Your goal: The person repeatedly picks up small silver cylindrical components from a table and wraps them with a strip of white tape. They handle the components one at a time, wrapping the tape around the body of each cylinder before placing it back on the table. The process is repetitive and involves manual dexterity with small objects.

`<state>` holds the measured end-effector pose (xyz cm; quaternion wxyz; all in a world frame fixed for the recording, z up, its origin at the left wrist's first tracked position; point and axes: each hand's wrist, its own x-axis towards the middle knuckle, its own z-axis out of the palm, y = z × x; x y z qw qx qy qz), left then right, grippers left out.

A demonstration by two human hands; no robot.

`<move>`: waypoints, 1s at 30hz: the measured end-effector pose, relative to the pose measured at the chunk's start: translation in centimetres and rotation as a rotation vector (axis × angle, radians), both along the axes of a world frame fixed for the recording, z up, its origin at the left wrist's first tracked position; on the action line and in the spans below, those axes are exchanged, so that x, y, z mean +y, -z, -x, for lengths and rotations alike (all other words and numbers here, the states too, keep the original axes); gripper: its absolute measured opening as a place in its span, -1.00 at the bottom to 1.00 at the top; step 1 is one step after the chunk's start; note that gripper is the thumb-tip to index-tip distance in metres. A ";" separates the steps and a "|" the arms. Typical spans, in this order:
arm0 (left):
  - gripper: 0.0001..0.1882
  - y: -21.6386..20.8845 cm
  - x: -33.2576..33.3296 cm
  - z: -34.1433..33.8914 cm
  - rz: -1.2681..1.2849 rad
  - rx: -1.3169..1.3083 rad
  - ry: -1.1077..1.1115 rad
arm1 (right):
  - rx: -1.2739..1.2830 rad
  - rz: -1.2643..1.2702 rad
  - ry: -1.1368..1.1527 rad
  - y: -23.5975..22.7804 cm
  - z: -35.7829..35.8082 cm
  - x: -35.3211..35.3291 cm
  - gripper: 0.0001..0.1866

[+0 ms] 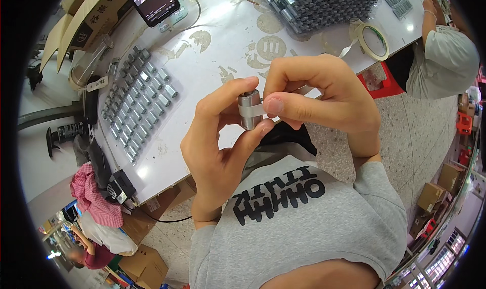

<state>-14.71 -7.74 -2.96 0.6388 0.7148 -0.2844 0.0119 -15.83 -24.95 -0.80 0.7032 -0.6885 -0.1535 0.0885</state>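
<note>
My left hand (210,142) holds a small shiny metal cylinder (249,123) upright, thumb at its lower end and index finger at its top. A pale strip of tape (251,111) runs around the cylinder's middle. My right hand (326,94) pinches at the strip's right side with thumb and index finger, close against the metal. Its other fingers are curled, and a piece of the strip shows behind the thumb. On the table to the left stand rows of similar metal cylinders (144,99).
A large block of stacked cylinders (324,8) covers the far table, with a tape roll (373,41) beside it. A phone (152,3) and cardboard box (96,21) lie far left. A red stool (382,84) and another person (448,61) are at right.
</note>
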 end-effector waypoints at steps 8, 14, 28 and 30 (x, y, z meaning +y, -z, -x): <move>-0.54 0.2 -0.5 0.3 0.174 0.067 0.075 | -0.127 0.029 0.117 0.4 0.0 0.6 -0.82; -0.57 -0.3 -0.6 0.2 0.008 0.039 0.112 | -0.118 0.229 0.153 0.4 0.0 0.2 -0.77; -0.60 0.2 -0.9 0.5 -0.141 -0.024 -0.061 | -0.158 0.188 0.009 0.9 -0.2 -1.0 -0.77; -0.59 0.4 -1.4 0.9 -0.070 0.063 -0.075 | -0.150 0.201 -0.029 0.7 -0.2 -1.1 -0.79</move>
